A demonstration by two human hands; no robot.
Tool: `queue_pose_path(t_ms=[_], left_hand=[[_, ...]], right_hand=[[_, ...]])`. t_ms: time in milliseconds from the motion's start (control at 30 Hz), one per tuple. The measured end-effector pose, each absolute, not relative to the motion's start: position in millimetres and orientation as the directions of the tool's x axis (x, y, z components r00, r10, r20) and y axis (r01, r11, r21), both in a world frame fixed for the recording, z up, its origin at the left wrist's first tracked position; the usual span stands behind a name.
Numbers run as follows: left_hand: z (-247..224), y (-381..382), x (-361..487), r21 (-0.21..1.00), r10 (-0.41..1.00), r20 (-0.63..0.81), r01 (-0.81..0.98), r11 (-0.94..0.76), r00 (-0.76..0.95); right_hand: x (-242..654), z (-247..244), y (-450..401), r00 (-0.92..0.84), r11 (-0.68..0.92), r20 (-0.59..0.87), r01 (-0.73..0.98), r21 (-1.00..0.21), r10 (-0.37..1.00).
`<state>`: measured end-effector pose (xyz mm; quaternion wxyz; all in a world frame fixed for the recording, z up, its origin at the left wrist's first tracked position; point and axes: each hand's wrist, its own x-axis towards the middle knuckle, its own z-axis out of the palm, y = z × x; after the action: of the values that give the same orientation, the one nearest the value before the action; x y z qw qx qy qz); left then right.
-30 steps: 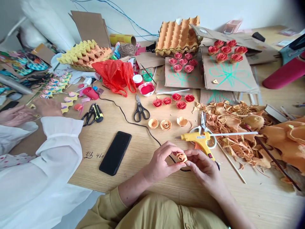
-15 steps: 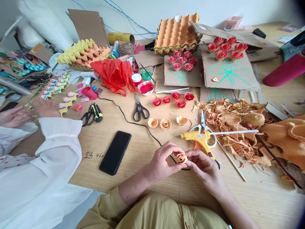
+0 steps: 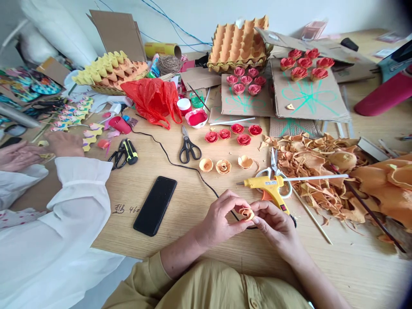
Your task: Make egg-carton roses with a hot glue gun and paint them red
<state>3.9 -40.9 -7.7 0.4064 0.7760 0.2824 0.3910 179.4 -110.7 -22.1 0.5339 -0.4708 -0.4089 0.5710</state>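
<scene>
Near the table's front edge, my left hand (image 3: pixel 222 221) and my right hand (image 3: pixel 273 223) both pinch a small orange rolled flower (image 3: pixel 246 213) between their fingertips. Just beyond my right hand lies a yellow glue gun (image 3: pixel 268 183) with a white stick in its back, over white-handled scissors (image 3: pixel 274 161). Three unpainted orange pieces stand in a row: a plain cup (image 3: pixel 206 165), a flower with a curled centre (image 3: pixel 223 166) and an open petalled cup (image 3: pixel 245 162). Behind them sit several red flowers (image 3: pixel 243 139).
A phone (image 3: pixel 155 206), black scissors (image 3: pixel 189 148) and a cutter (image 3: pixel 130 151) lie left. Orange scraps (image 3: pixel 309 167) are heaped right. Red paint fills a bowl (image 3: pixel 196 118). Another person's white sleeve (image 3: pixel 82 184) reaches in at left. Cardboard (image 3: pixel 309 94) and egg trays (image 3: pixel 238 43) stand behind.
My hands and the rolled flower have barely moved. At the left, the other person's hands have shifted slightly.
</scene>
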Motion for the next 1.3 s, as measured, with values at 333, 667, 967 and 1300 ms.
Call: queue_pose_path(t_ms=[333, 667, 967, 1300], left_hand=[[-5.7, -43.8, 6.1, 0.846, 0.779, 0.375, 0.158, -0.51, 0.503], [-0.9, -45.1, 8.7, 0.848, 0.777, 0.401, 0.124, -0.516, 0.485], [0.3, -47.1, 9.2, 0.856, 0.79, 0.363, 0.158, -0.492, 0.494], [2.7, -45.6, 11.8, 0.864, 0.779, 0.362, 0.129, -0.486, 0.511]], right_hand=[[178.7, -21.3, -110.8, 0.02, -0.081, -0.089, -0.238, -0.968, 0.996], [179.3, -23.1, -112.3, 0.035, -0.06, -0.068, -0.186, -0.981, 0.997], [180.2, -18.4, -111.8, 0.025, -0.051, -0.056, -0.189, -0.981, 0.998], [181.7, -17.2, -111.6, 0.013, -0.043, -0.046, -0.172, -0.984, 0.999]])
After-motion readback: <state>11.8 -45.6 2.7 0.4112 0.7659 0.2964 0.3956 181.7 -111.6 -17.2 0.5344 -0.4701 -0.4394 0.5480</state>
